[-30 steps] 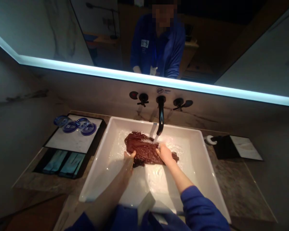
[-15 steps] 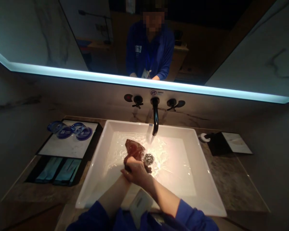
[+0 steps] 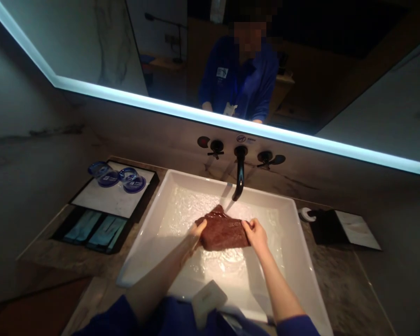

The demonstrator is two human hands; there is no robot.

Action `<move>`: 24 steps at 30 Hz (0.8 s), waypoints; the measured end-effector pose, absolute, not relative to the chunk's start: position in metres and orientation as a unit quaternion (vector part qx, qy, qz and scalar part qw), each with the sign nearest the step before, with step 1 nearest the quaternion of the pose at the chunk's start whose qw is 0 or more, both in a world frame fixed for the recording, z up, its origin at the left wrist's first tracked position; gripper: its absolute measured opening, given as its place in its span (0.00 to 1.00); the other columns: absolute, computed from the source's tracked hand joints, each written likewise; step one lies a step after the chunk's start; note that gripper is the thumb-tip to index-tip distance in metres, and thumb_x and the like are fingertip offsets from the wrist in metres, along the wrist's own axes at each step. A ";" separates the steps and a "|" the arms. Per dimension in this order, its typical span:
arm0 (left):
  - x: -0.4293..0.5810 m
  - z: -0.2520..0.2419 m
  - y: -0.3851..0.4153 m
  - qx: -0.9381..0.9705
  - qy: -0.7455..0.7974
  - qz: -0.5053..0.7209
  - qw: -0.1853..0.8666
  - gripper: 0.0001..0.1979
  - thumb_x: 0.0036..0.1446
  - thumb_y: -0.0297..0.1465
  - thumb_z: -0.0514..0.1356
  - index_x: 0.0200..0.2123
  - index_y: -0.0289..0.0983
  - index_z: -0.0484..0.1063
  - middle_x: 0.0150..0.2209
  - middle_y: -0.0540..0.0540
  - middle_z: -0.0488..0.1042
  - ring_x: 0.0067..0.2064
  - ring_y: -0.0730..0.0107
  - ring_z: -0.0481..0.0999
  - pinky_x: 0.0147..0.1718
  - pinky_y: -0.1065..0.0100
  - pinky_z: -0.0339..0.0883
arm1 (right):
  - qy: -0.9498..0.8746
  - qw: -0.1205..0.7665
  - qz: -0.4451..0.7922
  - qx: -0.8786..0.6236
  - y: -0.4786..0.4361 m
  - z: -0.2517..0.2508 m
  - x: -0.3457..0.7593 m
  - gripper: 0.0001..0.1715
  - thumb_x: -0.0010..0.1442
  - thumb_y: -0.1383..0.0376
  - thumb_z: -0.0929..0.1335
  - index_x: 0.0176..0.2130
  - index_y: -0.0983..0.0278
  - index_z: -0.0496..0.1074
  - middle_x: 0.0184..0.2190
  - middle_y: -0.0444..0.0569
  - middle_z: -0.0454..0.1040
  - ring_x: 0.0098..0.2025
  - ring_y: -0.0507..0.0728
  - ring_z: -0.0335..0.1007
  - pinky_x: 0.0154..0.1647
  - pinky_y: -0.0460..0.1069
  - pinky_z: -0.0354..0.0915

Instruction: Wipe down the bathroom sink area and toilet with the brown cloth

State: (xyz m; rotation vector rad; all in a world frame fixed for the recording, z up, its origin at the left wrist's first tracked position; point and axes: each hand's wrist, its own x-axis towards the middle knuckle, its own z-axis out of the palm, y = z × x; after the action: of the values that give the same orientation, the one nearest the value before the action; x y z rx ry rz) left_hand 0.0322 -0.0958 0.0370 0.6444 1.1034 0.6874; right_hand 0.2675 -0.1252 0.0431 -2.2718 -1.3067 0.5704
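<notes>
A wet reddish-brown cloth is stretched between my two hands over the white sink. My left hand grips its left end, thumb on top. At the opposite end, my right hand pinches the cloth's edge between thumb and fingers. The black faucet spout reaches out just behind and above the cloth, and the cloth's upper fold lies close under its tip. Rippling water covers the sink bottom. The drain is hidden.
Two black cross handles flank the spout. On the left counter stand upturned glasses with blue discs on a marble-topped tray, with teal packets in front. A black box sits right. A lit mirror hangs above.
The cloth was bunched low in the sink with the right hand over it. Now my hands are apart, with the cloth raised and spread between them. The view has shifted and tilted.
</notes>
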 end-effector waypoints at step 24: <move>-0.036 0.022 -0.048 0.758 0.550 0.000 0.352 0.11 0.49 0.21 0.56 0.36 0.34 0.72 0.44 0.36 0.73 0.49 0.50 0.70 0.47 0.58 0.62 | -0.565 -0.021 0.204 -0.799 -0.101 0.013 0.270 0.19 0.65 0.67 0.57 0.52 0.68 0.67 0.48 0.62 0.70 0.47 0.61 0.69 0.44 0.51 0.62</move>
State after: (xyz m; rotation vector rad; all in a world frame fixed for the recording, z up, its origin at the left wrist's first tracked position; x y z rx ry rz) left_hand -0.0356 -0.0480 0.0223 1.9606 1.4234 0.0010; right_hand 0.2697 -0.1012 0.0128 -2.5455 -1.7997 0.6498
